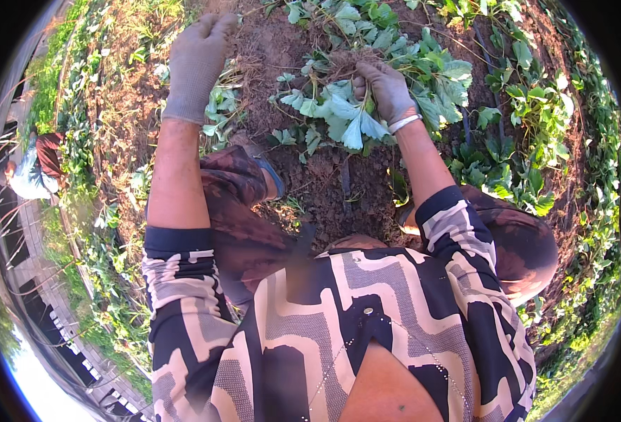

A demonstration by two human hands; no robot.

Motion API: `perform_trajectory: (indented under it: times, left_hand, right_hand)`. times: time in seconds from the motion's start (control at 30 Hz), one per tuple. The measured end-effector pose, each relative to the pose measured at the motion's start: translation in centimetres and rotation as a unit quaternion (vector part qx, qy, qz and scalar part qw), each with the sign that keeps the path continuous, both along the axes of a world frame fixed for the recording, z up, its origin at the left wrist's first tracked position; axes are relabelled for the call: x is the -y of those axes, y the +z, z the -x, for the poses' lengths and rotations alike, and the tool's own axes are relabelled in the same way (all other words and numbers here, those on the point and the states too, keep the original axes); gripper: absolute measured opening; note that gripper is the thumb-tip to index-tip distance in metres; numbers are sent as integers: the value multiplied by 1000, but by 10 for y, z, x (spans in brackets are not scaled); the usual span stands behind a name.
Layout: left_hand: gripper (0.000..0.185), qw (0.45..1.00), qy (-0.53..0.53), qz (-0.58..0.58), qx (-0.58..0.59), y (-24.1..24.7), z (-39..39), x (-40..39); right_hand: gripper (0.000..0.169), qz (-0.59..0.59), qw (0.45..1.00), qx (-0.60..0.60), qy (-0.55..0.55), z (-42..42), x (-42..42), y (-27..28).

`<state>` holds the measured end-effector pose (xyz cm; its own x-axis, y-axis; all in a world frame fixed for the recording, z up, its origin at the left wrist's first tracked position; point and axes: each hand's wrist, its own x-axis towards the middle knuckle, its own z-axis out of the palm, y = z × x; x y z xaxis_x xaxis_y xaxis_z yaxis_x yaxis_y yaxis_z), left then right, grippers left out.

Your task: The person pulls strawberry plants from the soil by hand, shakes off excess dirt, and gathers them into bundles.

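My right hand (387,89), in a grey knit glove, grips a leafy strawberry plant (350,113) by its stems. Brown, stringy roots (357,59) show just beyond my fingers. More cut or pulled plants (426,66) lie close behind and to the right of this hand. My left hand (199,63), also gloved, is raised at the upper left with its fingers curled; whether anything is between them is hidden. Beneath that wrist a small heap of leafy plants (220,108) lies on the soil.
Bare brown soil (336,195) lies between my bent knees. Dark drip lines (484,50) run along the ground at the right, among rows of green plants (540,116). Another person (33,166) bends over at the far left, near a paved strip (41,253).
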<state>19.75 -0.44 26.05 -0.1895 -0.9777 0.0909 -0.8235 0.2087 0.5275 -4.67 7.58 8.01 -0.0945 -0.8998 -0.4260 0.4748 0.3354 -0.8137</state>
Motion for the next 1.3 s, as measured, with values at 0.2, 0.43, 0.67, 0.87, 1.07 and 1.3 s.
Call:
perform_trajectory:
  times: [0.2, 0.43, 0.67, 0.87, 1.07, 1.3]
  left_hand:
    - [40, 980, -166, -5, 105, -69, 26, -24]
    - [33, 948, -259, -174, -54, -60, 53, -36]
    - [27, 954, -220, -198, -40, -54, 50, -33]
    - [26, 976, -168, 110, 86, -69, 36, -19]
    - [25, 994, 34, 65, 84, -69, -6, 11]
    - [45, 977, -200, 74, 10, -98, 12, -6]
  right_hand:
    - [17, 74, 992, 87, 46, 10, 4, 37]
    - [25, 129, 978, 125, 110, 0, -1, 75]
    - [24, 117, 987, 85, 64, 0, 0, 69]
    - [23, 59, 992, 2, 114, -16, -7, 80]
    - [26, 98, 993, -19, 70, 4, -7, 100]
    - [29, 230, 960, 83, 136, 18, -2, 91]
